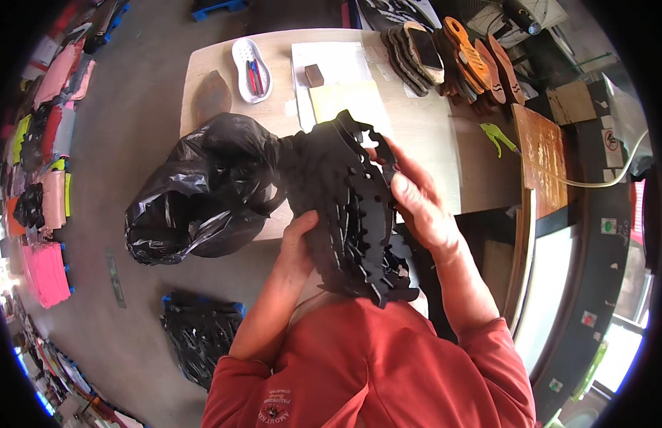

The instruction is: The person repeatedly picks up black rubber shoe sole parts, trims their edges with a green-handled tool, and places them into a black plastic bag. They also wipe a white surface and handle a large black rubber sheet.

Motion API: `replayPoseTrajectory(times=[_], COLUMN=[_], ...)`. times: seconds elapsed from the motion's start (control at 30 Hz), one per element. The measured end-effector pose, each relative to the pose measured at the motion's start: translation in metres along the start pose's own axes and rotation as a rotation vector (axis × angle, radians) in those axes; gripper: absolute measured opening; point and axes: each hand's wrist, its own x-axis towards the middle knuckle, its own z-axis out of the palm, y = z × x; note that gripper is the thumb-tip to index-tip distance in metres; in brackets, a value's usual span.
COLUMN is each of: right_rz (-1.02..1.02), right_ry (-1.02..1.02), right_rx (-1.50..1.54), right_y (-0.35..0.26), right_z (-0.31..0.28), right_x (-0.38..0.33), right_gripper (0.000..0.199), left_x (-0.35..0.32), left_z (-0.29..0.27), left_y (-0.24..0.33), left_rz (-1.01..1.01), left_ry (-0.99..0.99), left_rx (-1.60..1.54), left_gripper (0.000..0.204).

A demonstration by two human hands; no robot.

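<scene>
A thick stack of black cut-out sheets (349, 214), with notched, ragged edges and holes, is held upright before my chest. Around its lower left side my left hand (300, 241) is closed, the fingers mostly hidden behind it. At the upper right edge my right hand (421, 202) grips the sheets between thumb and fingers. Against the stack's left side lies a bulging black plastic bag (202, 189), partly over the front left of the table. Whether the bag touches the stack or is joined to it, I cannot tell.
On the pale table (274, 128) are a white sole-shaped tray (246, 60) with pens, a brown sole-shaped piece (213, 94), papers (331, 60) and a small dark block (314, 75). Shoe soles (466, 57), a phone (424, 47) and green-handled cutters (499, 135) lie to the right. More black sheets (200, 335) sit on the floor.
</scene>
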Motion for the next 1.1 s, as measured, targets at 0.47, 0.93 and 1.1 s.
replayPoseTrajectory(times=[0.47, 0.93, 1.1], right_rz=[-0.269, 0.224, 0.377], right_ry=[-0.160, 0.076, 0.121], right_rx=[-0.382, -2.100, -1.837], right_y=[-0.011, -0.023, -0.021], right_z=[-0.131, -0.448, -0.450], right_x=[-0.007, 0.046, 0.072], right_gripper=[0.063, 0.086, 0.065], left_x=[0.077, 0.058, 0.021], left_z=[0.015, 0.031, 0.006], left_y=[-0.059, -0.066, -0.066], left_rz=[0.096, 0.350, 0.493], left_ry=[-0.082, 0.119, 0.132], left_rx=[-0.096, -0.082, -0.053], left_gripper=[0.079, 0.072, 0.076])
